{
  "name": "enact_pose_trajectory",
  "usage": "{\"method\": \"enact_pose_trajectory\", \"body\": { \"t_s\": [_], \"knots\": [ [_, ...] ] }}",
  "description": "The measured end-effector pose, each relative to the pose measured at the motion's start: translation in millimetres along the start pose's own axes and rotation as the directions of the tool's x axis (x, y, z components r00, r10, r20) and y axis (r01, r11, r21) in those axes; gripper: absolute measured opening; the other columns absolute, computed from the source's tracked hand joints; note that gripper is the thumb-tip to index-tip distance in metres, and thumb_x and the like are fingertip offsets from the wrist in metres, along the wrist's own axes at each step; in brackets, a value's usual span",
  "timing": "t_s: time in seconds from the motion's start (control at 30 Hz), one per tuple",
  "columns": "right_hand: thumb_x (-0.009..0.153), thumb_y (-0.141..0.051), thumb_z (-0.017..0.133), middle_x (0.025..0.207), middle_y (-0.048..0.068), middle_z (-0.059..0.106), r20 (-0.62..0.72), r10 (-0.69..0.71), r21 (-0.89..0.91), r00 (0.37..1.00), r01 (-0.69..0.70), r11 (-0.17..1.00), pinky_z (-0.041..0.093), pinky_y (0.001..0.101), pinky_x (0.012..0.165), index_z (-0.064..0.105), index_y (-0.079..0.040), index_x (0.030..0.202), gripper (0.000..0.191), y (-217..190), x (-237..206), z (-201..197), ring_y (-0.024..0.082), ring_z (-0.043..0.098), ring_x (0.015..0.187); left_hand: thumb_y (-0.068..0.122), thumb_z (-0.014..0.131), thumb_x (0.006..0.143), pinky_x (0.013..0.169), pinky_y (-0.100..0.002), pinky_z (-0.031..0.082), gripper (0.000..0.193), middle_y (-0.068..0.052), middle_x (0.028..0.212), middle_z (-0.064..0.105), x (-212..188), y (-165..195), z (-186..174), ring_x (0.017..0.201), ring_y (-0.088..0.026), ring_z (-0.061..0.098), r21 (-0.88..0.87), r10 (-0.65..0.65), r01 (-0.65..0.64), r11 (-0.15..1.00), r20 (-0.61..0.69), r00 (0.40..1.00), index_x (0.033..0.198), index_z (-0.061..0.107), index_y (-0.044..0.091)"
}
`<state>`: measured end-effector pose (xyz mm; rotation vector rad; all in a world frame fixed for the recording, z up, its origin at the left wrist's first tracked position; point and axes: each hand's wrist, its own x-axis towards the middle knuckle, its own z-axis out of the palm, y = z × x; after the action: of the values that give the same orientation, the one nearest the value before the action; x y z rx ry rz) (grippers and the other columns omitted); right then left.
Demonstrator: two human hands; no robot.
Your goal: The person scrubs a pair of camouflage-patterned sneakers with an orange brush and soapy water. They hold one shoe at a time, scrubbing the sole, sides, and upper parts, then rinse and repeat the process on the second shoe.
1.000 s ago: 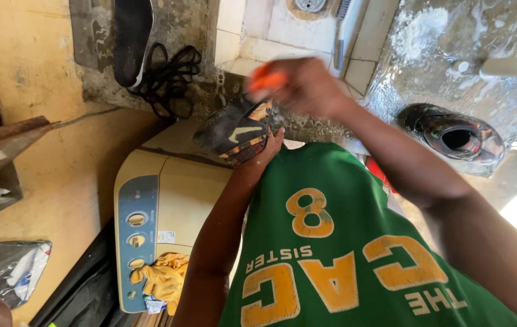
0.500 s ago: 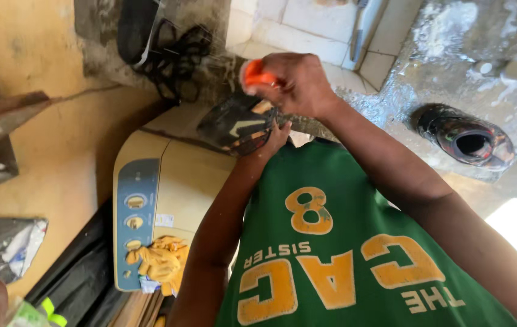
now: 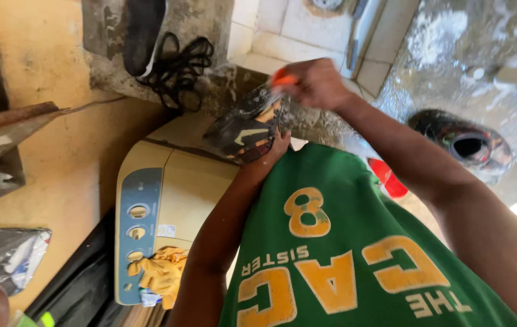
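Orange-handled brush [image 3: 283, 79] clamped in right hand [image 3: 316, 83], bristles on dark shoe [image 3: 243, 128] gripped from below by left hand [image 3: 276, 147], above cream washing machine [image 3: 167, 200]. Could slip from wet grip, probably; could splash green shirt [image 3: 331, 242].

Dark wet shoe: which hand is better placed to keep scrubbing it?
The right hand: it grips the orange-handled brush right at the dark wet shoe, while the left hand is under the shoe, holding it up.
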<state>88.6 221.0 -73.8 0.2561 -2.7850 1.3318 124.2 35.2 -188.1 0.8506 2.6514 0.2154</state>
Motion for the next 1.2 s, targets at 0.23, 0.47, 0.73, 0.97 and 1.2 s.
{"method": "enact_pose_trajectory", "body": {
  "t_s": [0.23,0.47,0.73,0.97,1.2],
  "knots": [
    [0.103,-0.034,0.068,0.085,0.002,0.078,-0.018,-0.039,-0.073,0.999,0.037,0.997,0.043,0.0286,0.039,0.080,-0.021,0.105,0.018,-14,6,-3,0.010,0.056,0.046,0.062,0.054,0.096,0.117,-0.065,0.028,0.086,-0.033,0.155,0.034,-1,5,-22,0.142,-0.053,0.032,0.000,-0.011,0.011,1.000,0.027,1.000,0.153,0.041,-0.001],
    [0.103,-0.030,0.075,0.083,0.002,0.076,0.057,0.129,-0.219,0.990,-0.114,0.969,0.050,0.0275,0.046,0.079,-0.017,0.108,0.015,-5,7,-16,0.012,0.066,0.056,0.060,0.054,0.099,0.119,-0.066,0.029,0.082,-0.033,0.155,0.035,3,6,-23,0.143,-0.053,0.033,-0.003,-0.056,0.057,0.998,0.013,0.998,0.154,0.042,0.000],
    [0.106,-0.034,0.077,0.088,0.005,0.077,0.037,0.070,-0.078,0.997,-0.067,0.995,0.054,0.0242,0.055,0.078,-0.017,0.112,0.019,3,9,-12,0.010,0.070,0.064,0.062,0.054,0.096,0.119,-0.066,0.026,0.087,-0.034,0.156,0.033,-1,4,-17,0.143,-0.055,0.032,-0.005,-0.025,0.025,1.000,0.037,0.999,0.154,0.040,-0.002],
    [0.098,-0.038,0.070,0.086,0.002,0.079,0.040,-0.080,-0.177,0.996,0.086,0.980,0.046,0.0252,0.036,0.081,-0.018,0.106,0.024,-14,18,4,0.010,0.064,0.048,0.064,0.056,0.091,0.118,-0.065,0.021,0.095,-0.036,0.157,0.029,2,6,-27,0.144,-0.057,0.028,-0.059,0.023,-0.019,0.998,0.063,0.998,0.154,0.036,-0.004],
    [0.101,-0.041,0.072,0.085,0.004,0.076,-0.049,-0.134,-0.131,0.990,0.126,0.983,0.056,0.0324,0.057,0.078,-0.014,0.098,0.028,-20,28,-15,0.018,0.070,0.065,0.062,0.060,0.089,0.117,-0.061,0.019,0.097,-0.036,0.158,0.027,-2,-1,-26,0.144,-0.054,0.026,-0.064,-0.022,0.031,0.998,0.137,0.990,0.153,0.033,-0.006]
  ]
}}
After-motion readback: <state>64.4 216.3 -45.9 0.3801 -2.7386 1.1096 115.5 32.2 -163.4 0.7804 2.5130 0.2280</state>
